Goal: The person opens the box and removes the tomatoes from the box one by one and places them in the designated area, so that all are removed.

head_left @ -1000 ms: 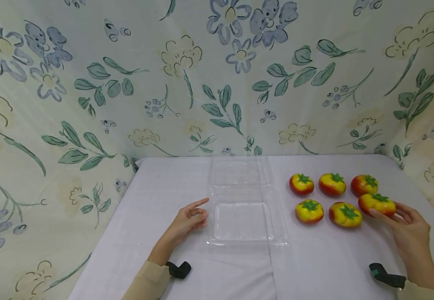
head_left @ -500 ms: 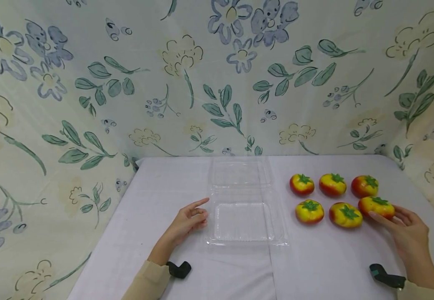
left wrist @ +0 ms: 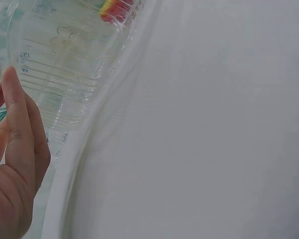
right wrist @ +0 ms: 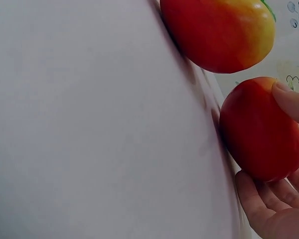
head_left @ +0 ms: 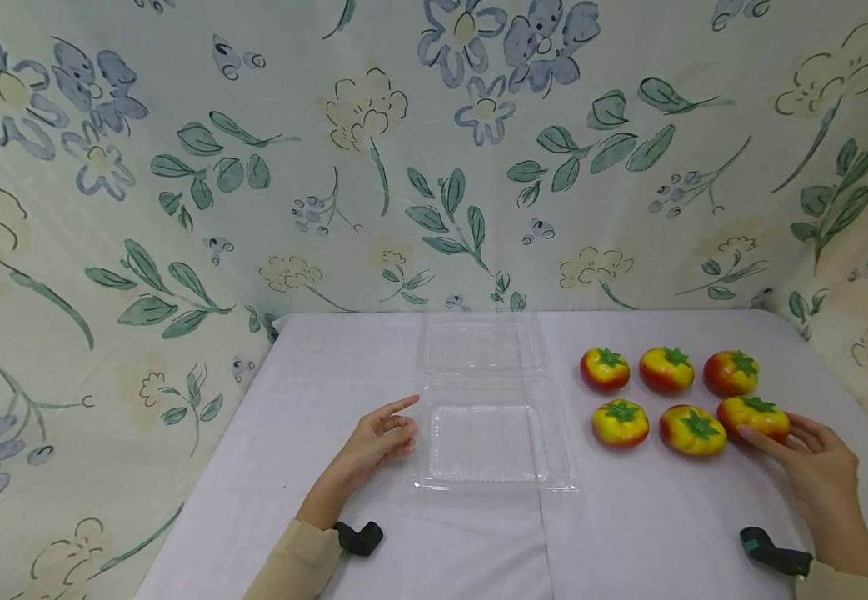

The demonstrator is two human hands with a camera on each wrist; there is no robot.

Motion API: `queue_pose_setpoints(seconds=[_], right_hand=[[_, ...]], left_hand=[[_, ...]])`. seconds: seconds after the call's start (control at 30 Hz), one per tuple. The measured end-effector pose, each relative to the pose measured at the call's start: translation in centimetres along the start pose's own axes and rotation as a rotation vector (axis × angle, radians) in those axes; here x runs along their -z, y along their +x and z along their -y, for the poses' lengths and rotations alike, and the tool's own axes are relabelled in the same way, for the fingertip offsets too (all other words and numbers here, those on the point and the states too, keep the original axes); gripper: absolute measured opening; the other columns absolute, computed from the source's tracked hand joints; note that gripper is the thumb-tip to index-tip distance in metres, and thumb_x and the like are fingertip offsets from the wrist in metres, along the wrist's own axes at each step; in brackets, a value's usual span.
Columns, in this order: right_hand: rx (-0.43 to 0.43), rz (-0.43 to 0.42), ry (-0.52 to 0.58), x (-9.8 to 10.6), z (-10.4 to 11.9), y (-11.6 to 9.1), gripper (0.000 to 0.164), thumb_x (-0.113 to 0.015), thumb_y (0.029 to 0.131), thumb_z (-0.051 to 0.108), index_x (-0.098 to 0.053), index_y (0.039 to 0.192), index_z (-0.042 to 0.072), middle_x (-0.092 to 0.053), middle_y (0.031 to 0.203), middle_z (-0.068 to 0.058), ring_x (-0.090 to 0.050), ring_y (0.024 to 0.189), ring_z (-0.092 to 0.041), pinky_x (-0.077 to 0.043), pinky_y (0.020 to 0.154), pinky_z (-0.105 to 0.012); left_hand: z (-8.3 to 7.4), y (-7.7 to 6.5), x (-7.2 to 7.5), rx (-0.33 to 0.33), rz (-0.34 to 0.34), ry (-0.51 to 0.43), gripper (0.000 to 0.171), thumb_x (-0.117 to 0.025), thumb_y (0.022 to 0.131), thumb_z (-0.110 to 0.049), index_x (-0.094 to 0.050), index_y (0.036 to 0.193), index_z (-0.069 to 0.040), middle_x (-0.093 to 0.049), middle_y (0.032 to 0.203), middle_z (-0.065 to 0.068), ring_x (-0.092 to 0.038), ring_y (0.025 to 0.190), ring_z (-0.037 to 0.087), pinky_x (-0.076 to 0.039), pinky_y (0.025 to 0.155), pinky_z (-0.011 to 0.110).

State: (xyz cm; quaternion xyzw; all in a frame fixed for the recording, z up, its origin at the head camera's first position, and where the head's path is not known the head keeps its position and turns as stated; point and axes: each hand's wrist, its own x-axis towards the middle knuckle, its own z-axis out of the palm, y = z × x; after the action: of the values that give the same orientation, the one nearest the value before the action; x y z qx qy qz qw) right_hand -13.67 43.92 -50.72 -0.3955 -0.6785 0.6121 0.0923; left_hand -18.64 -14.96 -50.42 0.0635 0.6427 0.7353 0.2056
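My right hand holds a squat red-and-yellow toy persimmon with a green leafy top, thumb on the near side and fingers round its right. In the right wrist view the held persimmon is low at the white cloth, with fingertips under its side. My left hand is beside the clear plastic clamshell box, its index finger reaching to the left rim and the other fingers loosely bent. The box lies open, lid folded back on the far side. In the left wrist view the hand overlaps the box wall.
More toy persimmons stand in two rows between the box and my right hand, among them a near-left one, a near-middle one and a far-right one. A white cloth covers the table. A flowered curtain rises behind it.
My right hand and its persimmon have come down slightly toward the cloth, into line with the near row. The left hand and the box stay where they were.
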Motion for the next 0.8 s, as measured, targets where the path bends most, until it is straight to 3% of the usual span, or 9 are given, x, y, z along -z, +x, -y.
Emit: queue_pose_setpoints(seconds=[0.23, 0.43, 0.57, 0.8], right_hand=[[0.011, 0.022, 0.042, 0.4, -0.7, 0.9, 0.118, -0.096, 0.059, 0.038, -0.031, 0.157, 0.029, -0.037, 0.151, 0.012, -0.036, 0.132, -0.007, -0.026, 0.112, -0.026], [-0.003, 0.019, -0.078, 0.2, -0.4, 0.5, 0.113, -0.087, 0.068, 0.048, -0.023, 0.159, 0.028, -0.020, 0.164, 0.000, -0.024, 0.147, -0.016, -0.024, 0.115, -0.035], [-0.016, 0.031, -0.074, 0.2, 0.2, -0.3, 0.114, -0.085, 0.072, 0.049, -0.017, 0.161, 0.026, -0.012, 0.166, -0.003, -0.015, 0.151, -0.020, -0.023, 0.116, -0.037], [-0.012, 0.027, -0.077, 0.0, 0.5, -1.1, 0.112, -0.083, 0.074, 0.048, -0.016, 0.161, 0.025, -0.010, 0.166, -0.004, -0.012, 0.151, -0.022, -0.020, 0.117, -0.038]], left_hand=[[0.0, 0.0, 0.0, -0.001, 0.004, -0.001, 0.061, -0.067, 0.095, -0.004, -0.042, 0.151, -0.004, -0.060, 0.102, 0.005, -0.064, 0.078, 0.009, -0.057, 0.074, 0.021], [0.0, 0.0, 0.0, 0.003, 0.002, -0.004, 0.062, -0.067, 0.095, -0.004, -0.042, 0.151, -0.004, -0.060, 0.102, 0.006, -0.064, 0.079, 0.010, -0.057, 0.074, 0.021], [0.0, 0.0, 0.0, 0.006, -0.001, -0.002, 0.062, -0.068, 0.095, -0.005, -0.042, 0.151, -0.005, -0.060, 0.103, 0.006, -0.064, 0.079, 0.010, -0.057, 0.074, 0.021], [-0.1, 0.0, -0.1, 0.010, -0.004, 0.002, 0.061, -0.068, 0.095, -0.005, -0.044, 0.150, -0.006, -0.060, 0.103, 0.006, -0.064, 0.079, 0.010, -0.057, 0.074, 0.022]])
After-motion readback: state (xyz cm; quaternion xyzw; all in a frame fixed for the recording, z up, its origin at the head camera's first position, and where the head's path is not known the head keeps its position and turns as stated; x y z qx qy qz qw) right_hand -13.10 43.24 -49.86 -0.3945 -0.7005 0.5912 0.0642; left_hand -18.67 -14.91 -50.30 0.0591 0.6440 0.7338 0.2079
